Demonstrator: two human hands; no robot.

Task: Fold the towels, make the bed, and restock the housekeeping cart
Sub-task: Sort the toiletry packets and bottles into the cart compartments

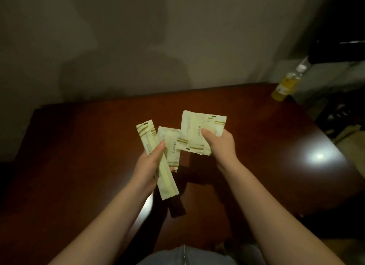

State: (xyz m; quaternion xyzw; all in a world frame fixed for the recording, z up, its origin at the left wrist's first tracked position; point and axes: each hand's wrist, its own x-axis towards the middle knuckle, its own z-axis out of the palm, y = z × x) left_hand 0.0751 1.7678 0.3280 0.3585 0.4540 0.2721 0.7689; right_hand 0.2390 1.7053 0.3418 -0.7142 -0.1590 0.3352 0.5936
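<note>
We hold cream sachets in both hands above the table, sorting stock for the cart, we'd judge. Our left hand pinches two: a long sachet, its long axis slanting from near right to far left, and a short sachet just right of it. Our right hand, slightly farther off, curls round a fan of sachets: two for certain, perhaps three, the overlap hides it. The fan's near-left corner meets the short sachet, so merging means sliding right into left. One yellow bottle stands far right. No cart in view.
</note>
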